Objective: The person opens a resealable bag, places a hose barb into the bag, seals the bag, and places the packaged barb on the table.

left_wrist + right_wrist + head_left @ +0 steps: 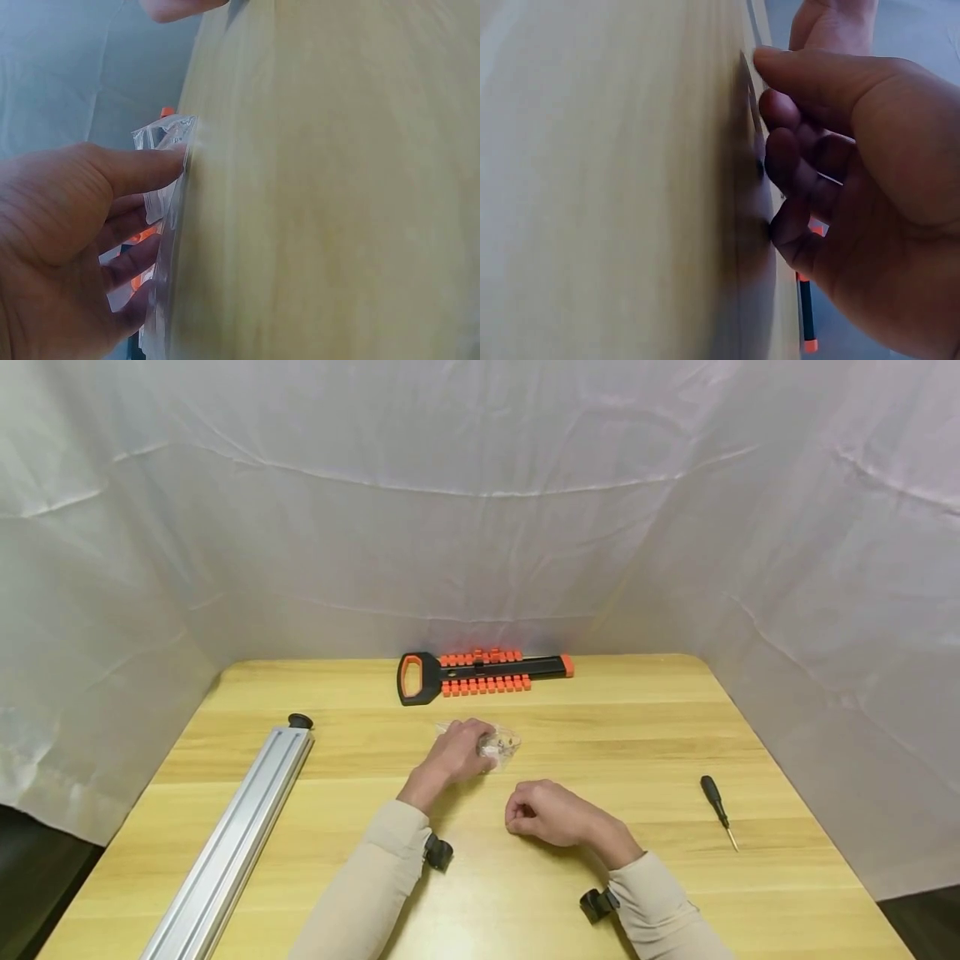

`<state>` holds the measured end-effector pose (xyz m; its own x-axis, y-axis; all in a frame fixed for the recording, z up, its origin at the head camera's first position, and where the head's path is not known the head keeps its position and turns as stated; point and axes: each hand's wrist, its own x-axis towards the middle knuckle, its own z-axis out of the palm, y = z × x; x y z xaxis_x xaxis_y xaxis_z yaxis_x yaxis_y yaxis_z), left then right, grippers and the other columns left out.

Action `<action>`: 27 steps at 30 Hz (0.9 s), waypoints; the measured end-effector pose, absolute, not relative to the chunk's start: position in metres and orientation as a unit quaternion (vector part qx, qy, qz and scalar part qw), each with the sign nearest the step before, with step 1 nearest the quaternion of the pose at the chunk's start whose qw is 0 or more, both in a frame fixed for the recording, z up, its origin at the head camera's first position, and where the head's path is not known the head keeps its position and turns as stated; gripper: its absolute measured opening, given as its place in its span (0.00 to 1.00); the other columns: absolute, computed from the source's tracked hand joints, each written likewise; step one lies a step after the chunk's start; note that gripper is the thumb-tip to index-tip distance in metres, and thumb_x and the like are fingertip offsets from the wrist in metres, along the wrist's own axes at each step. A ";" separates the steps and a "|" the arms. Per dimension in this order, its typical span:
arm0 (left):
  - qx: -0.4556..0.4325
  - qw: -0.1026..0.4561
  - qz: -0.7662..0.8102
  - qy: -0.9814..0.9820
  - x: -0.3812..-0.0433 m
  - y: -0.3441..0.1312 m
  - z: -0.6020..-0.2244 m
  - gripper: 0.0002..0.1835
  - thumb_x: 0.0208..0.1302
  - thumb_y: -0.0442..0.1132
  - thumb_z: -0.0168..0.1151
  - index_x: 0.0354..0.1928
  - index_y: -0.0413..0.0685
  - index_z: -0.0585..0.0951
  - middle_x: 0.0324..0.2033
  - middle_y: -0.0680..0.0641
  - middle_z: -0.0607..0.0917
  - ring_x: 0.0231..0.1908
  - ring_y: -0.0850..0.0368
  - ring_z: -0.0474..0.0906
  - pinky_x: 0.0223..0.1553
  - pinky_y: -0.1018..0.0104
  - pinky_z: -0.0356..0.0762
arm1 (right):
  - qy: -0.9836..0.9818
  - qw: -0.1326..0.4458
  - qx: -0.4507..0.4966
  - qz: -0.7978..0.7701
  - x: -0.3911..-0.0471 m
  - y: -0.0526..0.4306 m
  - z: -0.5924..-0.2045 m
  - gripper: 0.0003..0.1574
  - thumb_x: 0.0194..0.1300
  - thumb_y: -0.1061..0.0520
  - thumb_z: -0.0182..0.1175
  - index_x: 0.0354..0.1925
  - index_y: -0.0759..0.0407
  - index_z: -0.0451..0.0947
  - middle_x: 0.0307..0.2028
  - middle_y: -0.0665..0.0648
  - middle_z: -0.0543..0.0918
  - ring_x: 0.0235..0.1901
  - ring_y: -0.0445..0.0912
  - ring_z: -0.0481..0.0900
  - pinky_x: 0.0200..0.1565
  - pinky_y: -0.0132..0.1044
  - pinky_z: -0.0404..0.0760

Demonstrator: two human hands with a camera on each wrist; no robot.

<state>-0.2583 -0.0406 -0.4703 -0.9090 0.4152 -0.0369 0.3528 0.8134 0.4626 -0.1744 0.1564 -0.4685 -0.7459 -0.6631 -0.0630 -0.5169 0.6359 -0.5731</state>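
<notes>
On the table's middle lies a small clear plastic bag (504, 742) with little pieces inside, too small to make out. My left hand (459, 752) pinches it; in the left wrist view the thumb lies over the bag (169, 135) and the other fingers bend behind it. Closer to me and to the right, my right hand (551, 812) rests low at the tabletop. Its fingers (784, 161) are loosely curled in the right wrist view, and nothing shows between them.
Behind the bag lies a black and orange tool (480, 675) with a loop handle. A long silver metal rail (232, 835) with a black round end knob (300, 721) is at left. A black-handled screwdriver (714, 797) lies at right. White cloth (480, 543) hangs around the table.
</notes>
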 end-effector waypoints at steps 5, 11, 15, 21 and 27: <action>0.206 0.067 0.232 0.948 -0.256 -0.041 -0.472 0.28 0.60 0.47 0.68 0.62 0.52 0.75 0.61 0.50 0.77 0.58 0.50 0.71 0.59 0.55 0.71 | 0.897 0.115 -0.303 -0.301 -0.183 0.158 -0.472 0.04 0.67 0.56 0.60 0.33 0.46 0.80 0.31 0.41 0.78 0.32 0.35 0.74 0.38 0.28 0.76; 0.207 0.066 0.240 0.946 -0.256 -0.039 -0.470 0.29 0.60 0.47 0.68 0.63 0.51 0.75 0.61 0.49 0.77 0.57 0.50 0.71 0.58 0.56 0.71 | 0.904 0.076 -0.241 -0.344 -0.200 0.158 -0.476 0.06 0.66 0.58 0.59 0.34 0.48 0.81 0.31 0.43 0.80 0.32 0.37 0.75 0.37 0.29 0.76; 0.206 0.066 0.244 0.945 -0.256 -0.039 -0.471 0.29 0.60 0.47 0.68 0.63 0.51 0.75 0.61 0.50 0.77 0.58 0.50 0.71 0.59 0.55 0.71 | 0.912 0.052 -0.185 -0.363 -0.210 0.156 -0.476 0.05 0.66 0.57 0.59 0.36 0.51 0.82 0.33 0.46 0.80 0.34 0.38 0.75 0.38 0.30 0.77; 0.206 0.067 0.241 0.946 -0.257 -0.041 -0.470 0.29 0.60 0.48 0.68 0.63 0.51 0.75 0.61 0.50 0.77 0.57 0.50 0.71 0.59 0.55 0.71 | 0.917 0.023 -0.099 -0.386 -0.225 0.149 -0.471 0.05 0.68 0.56 0.58 0.38 0.53 0.82 0.36 0.51 0.82 0.36 0.42 0.77 0.42 0.37 0.79; 0.210 0.061 0.245 0.945 -0.257 -0.042 -0.471 0.28 0.60 0.47 0.68 0.62 0.50 0.75 0.61 0.50 0.77 0.56 0.49 0.71 0.59 0.56 0.71 | 0.923 0.003 -0.078 -0.377 -0.239 0.140 -0.472 0.07 0.69 0.56 0.57 0.37 0.54 0.82 0.38 0.52 0.82 0.37 0.44 0.77 0.44 0.41 0.78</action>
